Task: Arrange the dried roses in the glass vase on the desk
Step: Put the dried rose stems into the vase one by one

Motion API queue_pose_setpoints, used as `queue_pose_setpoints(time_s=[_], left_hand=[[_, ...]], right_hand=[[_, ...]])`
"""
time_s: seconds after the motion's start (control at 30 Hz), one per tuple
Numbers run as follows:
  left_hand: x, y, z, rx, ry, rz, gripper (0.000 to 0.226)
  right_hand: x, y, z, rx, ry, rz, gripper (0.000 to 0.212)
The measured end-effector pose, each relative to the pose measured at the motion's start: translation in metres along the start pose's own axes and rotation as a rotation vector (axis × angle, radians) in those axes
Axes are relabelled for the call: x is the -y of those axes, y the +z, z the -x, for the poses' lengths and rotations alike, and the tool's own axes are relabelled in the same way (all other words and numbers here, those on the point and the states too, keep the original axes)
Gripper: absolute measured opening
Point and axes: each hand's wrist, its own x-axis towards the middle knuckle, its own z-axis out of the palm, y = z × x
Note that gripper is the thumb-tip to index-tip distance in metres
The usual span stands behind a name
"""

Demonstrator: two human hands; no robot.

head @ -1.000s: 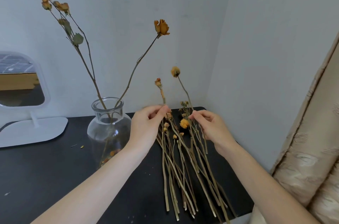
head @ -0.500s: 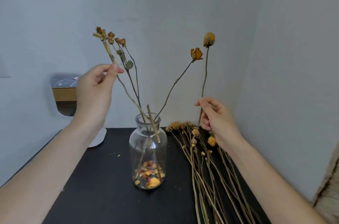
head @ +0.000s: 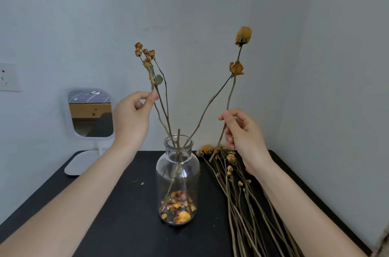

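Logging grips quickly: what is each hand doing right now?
Left hand: closed, pinching a dried rose stem above the glass vase.
Right hand: closed, pinching a single long rose.

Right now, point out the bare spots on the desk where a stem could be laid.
Free: the desk between the mirror base and the vase, bar two small crumbs. Also the near edge before the vase. Crowded: right of the vase, where loose stems lie.

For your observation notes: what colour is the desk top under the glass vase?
Black, clearest in the head view: desk, glass vase.
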Motion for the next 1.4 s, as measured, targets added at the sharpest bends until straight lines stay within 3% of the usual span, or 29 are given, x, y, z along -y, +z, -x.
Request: queue_pose_setpoints(time_s=[0.17, 0.37, 0.47, 0.57, 0.63, 0.73, 0.97, 1.27, 1.4], left_hand=[[0.024, 0.007, 0.024, 0.188, -0.096, -0.080, 0.016], [0.041, 0.004, 0.039, 0.263, -0.156, -0.032, 0.006], [0.052, -0.002, 0.053, 0.272, -0.233, 0.034, 0.030], [0.063, -0.003, 0.061, 0.467, -0.359, 0.106, 0.057], [0.067, 0.000, 0.062, 0.627, -0.373, 0.125, 0.065], [0.067, 0.010, 0.062, 0.722, -0.396, 0.165, 0.066], [0.060, 0.025, 0.070, 0.626, -0.323, 0.210, 0.045], [0.061, 0.032, 0.078, 0.554, -0.276, 0.203, 0.045], [0.059, 0.032, 0.080, 0.550, -0.287, 0.223, 0.048]], right_hand=[[0.005, 0.007, -0.004, 0.013, -0.026, 0.023, 0.018], [0.010, 0.016, -0.012, -0.003, -0.073, 0.092, 0.020], [0.012, 0.020, -0.015, -0.009, -0.080, 0.107, 0.021], [0.011, 0.025, -0.017, -0.007, -0.069, 0.119, 0.021], [0.009, 0.029, -0.018, 0.004, -0.055, 0.152, 0.019], [0.003, 0.035, -0.017, 0.048, -0.018, 0.231, 0.014], [-0.004, 0.038, -0.014, 0.182, 0.034, 0.387, 0.010], [0.006, 0.035, -0.022, 0.095, 0.025, 0.294, 0.016], [-0.003, 0.034, -0.019, 0.133, 0.045, 0.287, 0.017]])
